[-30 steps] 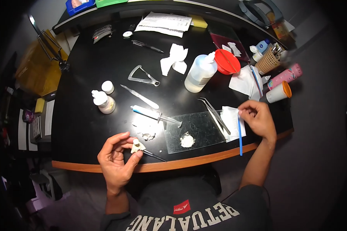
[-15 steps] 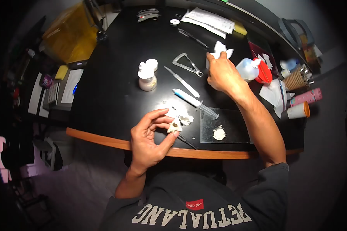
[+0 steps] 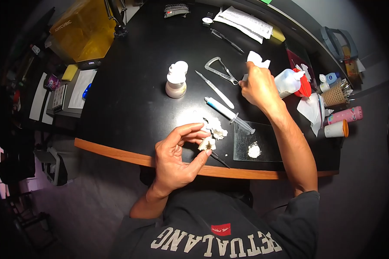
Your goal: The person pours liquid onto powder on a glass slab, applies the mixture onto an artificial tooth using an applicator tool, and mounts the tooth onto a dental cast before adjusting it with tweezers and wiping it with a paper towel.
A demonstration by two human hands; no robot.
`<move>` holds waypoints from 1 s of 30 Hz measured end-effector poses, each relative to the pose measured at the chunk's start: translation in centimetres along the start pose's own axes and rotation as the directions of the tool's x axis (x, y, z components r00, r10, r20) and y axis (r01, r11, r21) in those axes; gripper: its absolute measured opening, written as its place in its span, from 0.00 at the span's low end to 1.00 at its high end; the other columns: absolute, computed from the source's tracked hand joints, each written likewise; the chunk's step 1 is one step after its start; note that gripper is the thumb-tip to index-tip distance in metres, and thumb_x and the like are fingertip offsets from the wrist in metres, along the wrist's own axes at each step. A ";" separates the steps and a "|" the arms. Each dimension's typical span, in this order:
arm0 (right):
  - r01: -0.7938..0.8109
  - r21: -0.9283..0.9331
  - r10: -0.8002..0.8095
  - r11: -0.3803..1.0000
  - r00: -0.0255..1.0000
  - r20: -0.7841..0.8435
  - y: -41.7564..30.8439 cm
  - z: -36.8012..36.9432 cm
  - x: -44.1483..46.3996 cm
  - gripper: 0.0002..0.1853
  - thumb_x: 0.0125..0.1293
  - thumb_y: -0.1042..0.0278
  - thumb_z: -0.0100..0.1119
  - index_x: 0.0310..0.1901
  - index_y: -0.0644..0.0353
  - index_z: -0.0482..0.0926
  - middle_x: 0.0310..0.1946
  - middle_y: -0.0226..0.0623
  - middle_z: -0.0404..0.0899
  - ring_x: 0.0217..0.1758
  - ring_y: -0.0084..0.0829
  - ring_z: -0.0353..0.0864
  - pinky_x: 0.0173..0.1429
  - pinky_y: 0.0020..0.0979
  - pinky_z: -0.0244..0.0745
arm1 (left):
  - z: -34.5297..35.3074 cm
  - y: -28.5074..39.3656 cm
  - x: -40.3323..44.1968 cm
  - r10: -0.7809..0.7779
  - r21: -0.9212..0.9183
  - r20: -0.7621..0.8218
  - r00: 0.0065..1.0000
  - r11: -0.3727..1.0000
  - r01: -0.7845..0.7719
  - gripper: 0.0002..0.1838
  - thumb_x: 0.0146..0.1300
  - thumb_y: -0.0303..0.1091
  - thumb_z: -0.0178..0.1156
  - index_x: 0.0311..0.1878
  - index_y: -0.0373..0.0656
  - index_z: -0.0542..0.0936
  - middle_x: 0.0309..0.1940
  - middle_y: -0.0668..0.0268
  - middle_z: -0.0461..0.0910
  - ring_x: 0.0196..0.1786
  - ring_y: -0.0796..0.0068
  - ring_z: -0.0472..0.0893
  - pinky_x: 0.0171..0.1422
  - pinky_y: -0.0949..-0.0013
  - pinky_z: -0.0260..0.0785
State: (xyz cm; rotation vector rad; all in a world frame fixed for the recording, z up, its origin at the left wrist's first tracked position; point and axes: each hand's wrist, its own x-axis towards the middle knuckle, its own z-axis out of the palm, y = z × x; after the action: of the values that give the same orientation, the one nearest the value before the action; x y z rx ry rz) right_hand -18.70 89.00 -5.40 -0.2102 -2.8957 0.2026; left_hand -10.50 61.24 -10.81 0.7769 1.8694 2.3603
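Observation:
Between the thumb and fingers of my left hand (image 3: 173, 157) is a small cream-coloured ridged piece (image 3: 207, 144) with a dark spot on it. White crumpled tissue (image 3: 218, 129) lies just beyond it, and a thin dark-handled tool (image 3: 221, 159) lies beside it near the table edge. My right hand (image 3: 262, 88) is closed on a white tissue (image 3: 256, 58) at the right; its fingertips are partly hidden. A blue-filled syringe (image 3: 222, 109) rests partly over a glass plate (image 3: 241, 149) bearing a pile of whitish powder (image 3: 254, 150). A scalpel (image 3: 216, 90) and a metal caliper (image 3: 219, 68) lie farther back.
A jar (image 3: 176, 89) with a white bottle behind it stands left of the scalpel. Close to my right wrist are a squeeze bottle (image 3: 287, 83) and a red lid (image 3: 304, 86). A pen (image 3: 227, 41) and a printed paper packet (image 3: 244, 23) lie at the back.
The whole view has shifted, so the table's things appear farther right. My left hand still holds the cream piece, and my right hand stays at the tissue with its fingers slightly changed.

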 end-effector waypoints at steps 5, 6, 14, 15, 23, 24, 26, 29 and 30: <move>0.007 0.027 -0.009 1.000 0.998 0.062 0.5 0.4 0.6 0.09 0.64 0.78 0.68 0.43 0.73 0.84 0.35 0.65 0.87 0.43 0.64 0.90 0.50 0.54 0.87 | -0.1 0.2 -0.1 -0.025 -0.047 0.007 1.000 0.999 0.025 0.31 0.58 0.12 0.75 0.66 0.27 0.79 0.51 0.51 0.89 0.56 0.70 0.89 0.60 0.70 0.81; 0.062 0.022 -0.062 0.998 0.998 -0.021 0.5 0.2 0.1 0.07 0.66 0.78 0.67 0.43 0.71 0.85 0.35 0.62 0.87 0.42 0.63 0.89 0.49 0.53 0.85 | -0.1 0.1 -0.2 -0.029 -0.053 0.009 1.000 0.998 0.029 0.31 0.58 0.12 0.75 0.66 0.26 0.78 0.51 0.51 0.89 0.56 0.70 0.89 0.60 0.70 0.80; 0.148 0.420 -0.022 0.896 0.957 -0.291 -3.5 -5.7 -7.9 0.03 0.73 0.79 0.65 0.42 0.69 0.81 0.45 0.49 0.79 0.40 0.43 0.84 0.45 0.40 0.81 | -0.5 0.4 0.1 -0.158 -0.158 0.042 0.987 0.974 0.163 0.34 0.59 0.12 0.74 0.69 0.25 0.76 0.50 0.54 0.87 0.53 0.75 0.87 0.60 0.71 0.79; 0.115 0.530 0.039 0.840 0.962 -0.271 -4.1 -6.1 -9.0 0.02 0.74 0.79 0.64 0.43 0.69 0.81 0.48 0.49 0.80 0.41 0.40 0.86 0.45 0.37 0.82 | -0.5 0.5 0.1 -0.168 -0.154 0.047 0.985 0.973 0.173 0.34 0.59 0.13 0.74 0.70 0.25 0.76 0.50 0.54 0.87 0.52 0.75 0.86 0.60 0.71 0.79; 0.225 0.674 -0.122 0.704 0.973 -0.197 -7.1 -5.3 -14.5 0.06 0.66 0.82 0.72 0.43 0.68 0.86 0.52 0.55 0.89 0.50 0.46 0.93 0.53 0.37 0.87 | 0.0 1.0 0.5 -0.187 -0.125 0.043 0.981 0.974 0.191 0.32 0.60 0.14 0.74 0.69 0.27 0.75 0.53 0.54 0.87 0.53 0.72 0.88 0.62 0.69 0.80; 0.246 0.663 -0.160 0.707 0.969 -0.189 -7.8 -5.2 -14.7 0.07 0.64 0.82 0.74 0.43 0.67 0.87 0.52 0.54 0.89 0.50 0.48 0.92 0.53 0.38 0.87 | 0.1 0.8 0.4 -0.160 -0.119 0.032 0.987 0.980 0.162 0.32 0.60 0.14 0.74 0.68 0.27 0.76 0.53 0.54 0.87 0.54 0.72 0.88 0.62 0.69 0.80; 0.338 0.648 -0.236 0.682 0.941 -0.243 -8.3 -4.1 -14.5 0.11 0.60 0.83 0.75 0.43 0.66 0.87 0.51 0.50 0.89 0.51 0.50 0.93 0.52 0.40 0.88 | 0.3 0.3 0.3 -0.122 -0.109 0.025 0.992 0.986 0.124 0.30 0.60 0.15 0.74 0.66 0.28 0.76 0.54 0.53 0.87 0.55 0.71 0.88 0.63 0.68 0.81; 0.353 0.619 -0.255 0.702 0.935 -0.245 -8.0 -3.4 -14.4 0.11 0.59 0.82 0.76 0.44 0.64 0.88 0.48 0.47 0.90 0.47 0.45 0.94 0.49 0.38 0.89 | 0.6 0.8 0.4 -0.131 -0.102 -0.006 0.991 0.986 0.129 0.31 0.59 0.15 0.75 0.66 0.26 0.75 0.52 0.54 0.88 0.54 0.71 0.89 0.61 0.69 0.81; 0.356 0.625 -0.252 0.695 0.934 -0.252 -8.0 -3.3 -14.2 0.11 0.59 0.82 0.76 0.44 0.63 0.88 0.46 0.46 0.91 0.46 0.44 0.94 0.47 0.37 0.89 | 0.5 0.9 0.4 -0.125 -0.068 -0.005 0.992 0.990 0.124 0.32 0.59 0.15 0.76 0.67 0.26 0.75 0.50 0.54 0.89 0.53 0.71 0.89 0.61 0.69 0.81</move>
State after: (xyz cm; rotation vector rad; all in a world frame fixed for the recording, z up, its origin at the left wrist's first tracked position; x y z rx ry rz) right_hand -5.24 79.33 -4.05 0.3710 -2.4558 1.0780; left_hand -10.43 61.60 -9.79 0.6255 1.7744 2.3408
